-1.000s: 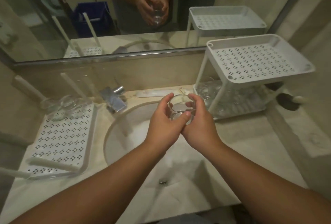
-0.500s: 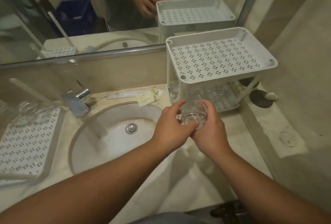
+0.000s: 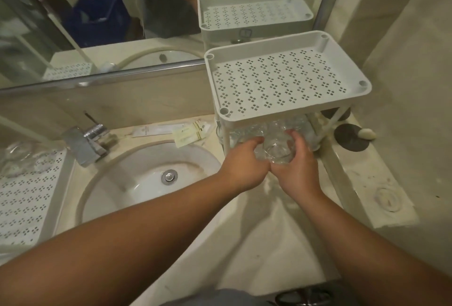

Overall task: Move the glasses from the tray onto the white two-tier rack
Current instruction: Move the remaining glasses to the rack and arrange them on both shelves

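Both hands cup one clear glass [image 3: 278,152] at the front edge of the white two-tier rack [image 3: 288,80], at about two o'clock from the sink basin [image 3: 146,176]. Left hand [image 3: 244,165] and right hand [image 3: 297,171] fingers curl around its sides. More glasses [image 3: 22,159] sit on the perforated tray [image 3: 29,203] at nine o'clock.

The glass [image 3: 277,152] is clear and glossy. The two-tier rack [image 3: 288,83] and the tray [image 3: 27,198] look like matt white perforated plastic. The tap [image 3: 85,141] is shiny metal, the basin [image 3: 137,173] glazed and smooth, the counter [image 3: 256,237] polished pale stone.
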Available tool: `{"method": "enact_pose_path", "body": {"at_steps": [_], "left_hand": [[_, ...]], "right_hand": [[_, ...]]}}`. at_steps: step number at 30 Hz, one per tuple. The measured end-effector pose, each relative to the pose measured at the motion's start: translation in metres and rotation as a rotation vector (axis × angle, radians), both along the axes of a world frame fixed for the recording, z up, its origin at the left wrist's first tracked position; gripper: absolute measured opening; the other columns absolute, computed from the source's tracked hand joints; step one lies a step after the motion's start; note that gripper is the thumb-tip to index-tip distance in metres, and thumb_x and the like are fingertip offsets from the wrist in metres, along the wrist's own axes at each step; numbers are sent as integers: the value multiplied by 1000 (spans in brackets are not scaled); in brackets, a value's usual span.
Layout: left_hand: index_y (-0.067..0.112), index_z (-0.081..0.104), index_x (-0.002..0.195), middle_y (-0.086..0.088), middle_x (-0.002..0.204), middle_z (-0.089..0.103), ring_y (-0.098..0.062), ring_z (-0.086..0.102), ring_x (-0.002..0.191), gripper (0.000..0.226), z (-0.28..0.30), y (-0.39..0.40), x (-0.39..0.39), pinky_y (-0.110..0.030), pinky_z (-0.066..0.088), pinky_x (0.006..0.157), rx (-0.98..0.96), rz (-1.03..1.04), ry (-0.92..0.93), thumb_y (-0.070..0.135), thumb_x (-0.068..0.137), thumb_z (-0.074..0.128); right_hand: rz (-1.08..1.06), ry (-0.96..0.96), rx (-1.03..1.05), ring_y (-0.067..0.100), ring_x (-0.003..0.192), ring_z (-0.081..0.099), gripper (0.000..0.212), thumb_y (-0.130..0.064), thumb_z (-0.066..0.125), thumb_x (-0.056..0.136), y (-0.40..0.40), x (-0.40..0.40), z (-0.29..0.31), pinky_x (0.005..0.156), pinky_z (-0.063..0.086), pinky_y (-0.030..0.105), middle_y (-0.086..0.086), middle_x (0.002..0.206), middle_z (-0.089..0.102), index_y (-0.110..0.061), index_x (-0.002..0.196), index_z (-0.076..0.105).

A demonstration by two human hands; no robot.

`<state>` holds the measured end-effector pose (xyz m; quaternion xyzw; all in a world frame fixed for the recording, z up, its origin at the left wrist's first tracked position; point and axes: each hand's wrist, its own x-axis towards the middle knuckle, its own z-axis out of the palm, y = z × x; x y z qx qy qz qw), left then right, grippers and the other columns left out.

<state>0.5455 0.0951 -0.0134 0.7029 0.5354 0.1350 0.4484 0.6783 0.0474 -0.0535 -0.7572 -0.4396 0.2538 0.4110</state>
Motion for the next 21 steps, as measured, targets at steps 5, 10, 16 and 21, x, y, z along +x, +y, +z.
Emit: {"method": "enact_pose_path", "body": {"at_steps": [5,10,16,21], "left_hand": [[25,49,145,-10,144,50,-25,42,137,55,-2,15,11,-21,33,99,51,-117,107,27,90,58],[24,41,150,-12,151,43,-23,28,144,67,-6,30,20,-25,27,104,65,-242,259,38,85,45],[26,26,157,-10,159,27,-28,25,147,67,-19,40,27,-34,22,117,61,-260,376,34,95,52],[27,18,159,-7,159,24,-29,24,146,69,-32,40,29,-35,22,117,82,-269,448,40,98,48]], "right_hand": [[-18,33,16,21,110,61,82,-19,89,65,17,14,-17,92,53,38,0,126,58,-28,134,47],[4,9,13,24,116,59,82,-18,87,69,32,23,-37,97,50,39,4,130,58,-21,140,44],[24,-11,-9,17,115,56,78,-20,82,74,40,26,-48,92,46,26,-1,132,55,-26,140,41],[47,15,-39,18,113,57,77,-14,80,76,46,27,-53,89,45,24,1,130,55,-21,141,40]]}}
